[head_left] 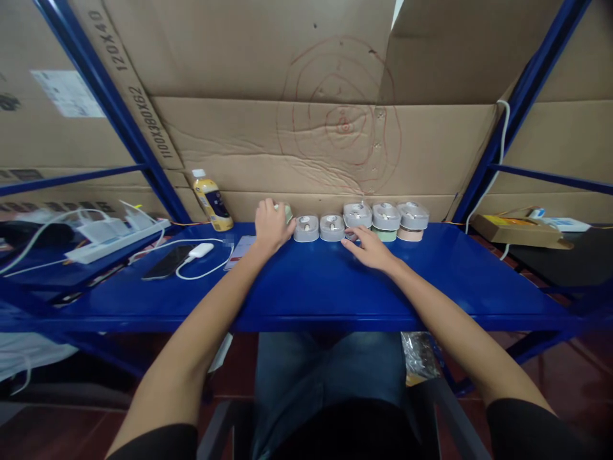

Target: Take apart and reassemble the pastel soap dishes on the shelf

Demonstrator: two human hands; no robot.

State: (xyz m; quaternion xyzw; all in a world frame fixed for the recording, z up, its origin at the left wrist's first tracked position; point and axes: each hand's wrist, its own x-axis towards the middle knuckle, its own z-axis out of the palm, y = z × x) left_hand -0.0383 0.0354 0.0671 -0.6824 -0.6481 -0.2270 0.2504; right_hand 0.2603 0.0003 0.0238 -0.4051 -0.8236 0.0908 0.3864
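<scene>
A row of small rounded boxes with clear lids stands along the back of the blue tabletop. My left hand point(272, 227) is closed over a pale green box point(288, 213) at the row's left end, mostly hidden by the fingers. Beside it sit one grey box point(306, 229) and a second grey box point(332, 229). My right hand point(368, 248) has its fingers apart, with the fingertips at the lower front of a stacked pair point(357, 214). Further right, a grey-topped stack point(385, 217) has a green box below, and another stack point(412, 218) has a pinkish one below.
A yellow bottle point(213, 201) stands at the back left. Near it lie a dark phone point(168, 262), a white charger point(198, 251) with its cable, and a flat printed item point(239, 252). Cardboard point(230, 131) rises behind the blue table point(316, 287). Blue posts flank both sides.
</scene>
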